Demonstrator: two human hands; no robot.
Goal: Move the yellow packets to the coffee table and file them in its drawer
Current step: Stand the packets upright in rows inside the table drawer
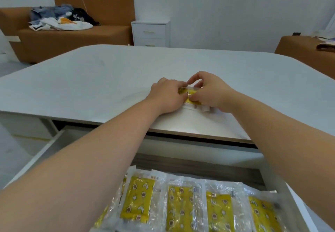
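Both my hands meet over a small stack of yellow packets (187, 92) lying on the white coffee table (108, 79) near its front edge. My left hand (167, 95) lies over the stack's left end with its fingers on the top packet. My right hand (211, 91) pinches the packets from the right with curled fingers and thumb. Most of the stack is hidden under the hands. Below the table's front edge the drawer (43, 152) stands pulled out. Several yellow packets in clear wrapping (183, 208) lie side by side in it.
A brown sofa (72, 35) with a heap of clothes (61, 18) stands at the back left. A white bedside cabinet (150, 33) sits beside it. A second brown seat (306, 50) is at the right.
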